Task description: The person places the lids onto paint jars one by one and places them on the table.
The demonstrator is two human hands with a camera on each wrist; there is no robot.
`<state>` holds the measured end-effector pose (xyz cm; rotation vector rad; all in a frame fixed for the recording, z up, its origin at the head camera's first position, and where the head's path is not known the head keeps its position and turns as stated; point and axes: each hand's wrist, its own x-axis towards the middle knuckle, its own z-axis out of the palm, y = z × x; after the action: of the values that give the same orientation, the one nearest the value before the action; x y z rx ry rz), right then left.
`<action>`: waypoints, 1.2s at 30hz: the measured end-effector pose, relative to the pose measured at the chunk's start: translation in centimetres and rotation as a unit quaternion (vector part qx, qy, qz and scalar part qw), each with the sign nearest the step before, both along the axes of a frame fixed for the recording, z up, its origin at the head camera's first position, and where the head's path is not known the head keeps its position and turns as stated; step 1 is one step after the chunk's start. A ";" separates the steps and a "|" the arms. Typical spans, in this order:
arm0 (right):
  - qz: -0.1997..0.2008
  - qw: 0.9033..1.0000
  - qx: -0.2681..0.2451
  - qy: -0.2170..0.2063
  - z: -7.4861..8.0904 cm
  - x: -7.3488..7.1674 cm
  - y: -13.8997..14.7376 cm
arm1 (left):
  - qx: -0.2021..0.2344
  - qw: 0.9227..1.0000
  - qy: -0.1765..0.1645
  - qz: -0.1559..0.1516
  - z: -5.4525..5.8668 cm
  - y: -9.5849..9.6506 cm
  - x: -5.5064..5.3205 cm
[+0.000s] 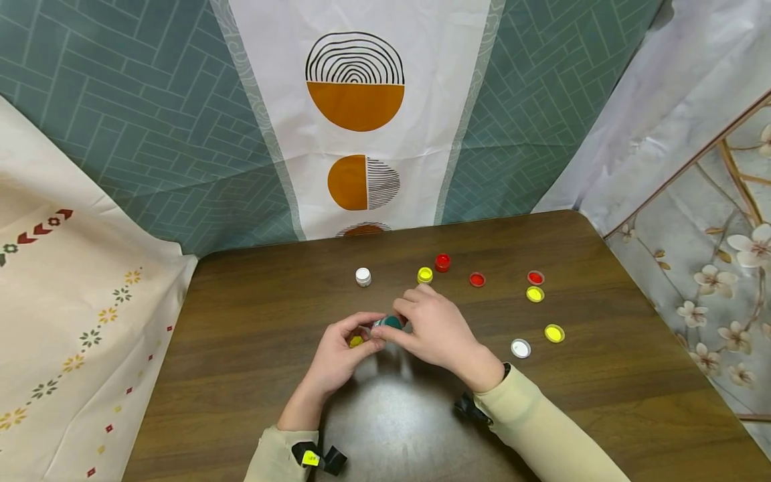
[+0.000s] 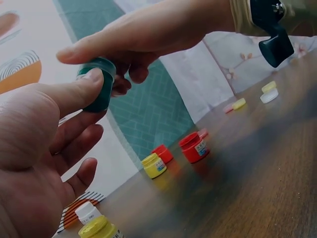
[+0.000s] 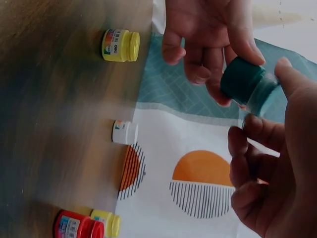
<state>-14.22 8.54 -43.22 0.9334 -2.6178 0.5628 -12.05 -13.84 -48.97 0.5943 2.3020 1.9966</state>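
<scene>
Between my two hands, above the table, is a small jar of green paint (image 1: pixel 391 323) with a clear-rimmed lid (image 3: pixel 263 94). My left hand (image 1: pixel 340 351) holds its body between thumb and fingers. The thumb and fingers of my right hand (image 1: pixel 436 328) pinch the lid end, as the right wrist view shows. The lid appears to be on the jar. A yellow paint jar (image 3: pixel 119 45) stands on the table under my left hand, partly hidden in the head view.
Farther back stand a white jar (image 1: pixel 363 277), another yellow jar (image 1: pixel 424 275) and a red jar (image 1: pixel 442 262). The left wrist view shows a second red jar (image 2: pixel 194 148). Red lids (image 1: pixel 477 280), yellow lids (image 1: pixel 555 333) and a white lid (image 1: pixel 521 348) lie at the right.
</scene>
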 end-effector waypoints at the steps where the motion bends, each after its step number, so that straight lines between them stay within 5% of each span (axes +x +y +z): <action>1: -0.006 1.000 0.005 0.009 0.0 0.0 -0.1 | 0.001 1.000 -0.002 0.000 0.0 0.1 0.0; 6: -0.029 0.999 0.017 0.013 -0.3 0.1 -0.3 | -0.001 1.000 -0.009 0.005 -0.1 0.3 0.0; 12: -0.048 0.994 -0.056 -0.084 -0.1 0.1 0.7 | 0.000 0.999 -0.032 0.026 0.1 0.2 0.1; 18: 0.055 0.969 -0.175 -0.164 -0.3 -0.1 2.3 | 0.022 0.998 -0.052 0.027 0.1 -0.1 0.1; 25: 0.160 0.967 -0.154 -0.128 -0.5 -0.3 2.8 | 0.021 0.999 -0.046 0.008 0.1 -0.1 0.2; 36: 0.162 0.973 -0.135 -0.096 -0.6 -0.5 2.7 | 0.023 0.998 -0.056 -0.002 -0.2 0.1 0.2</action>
<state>-14.69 11.26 -43.85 1.2755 -2.4714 1.1108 -11.82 -13.73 -49.18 0.4765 2.1953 2.0317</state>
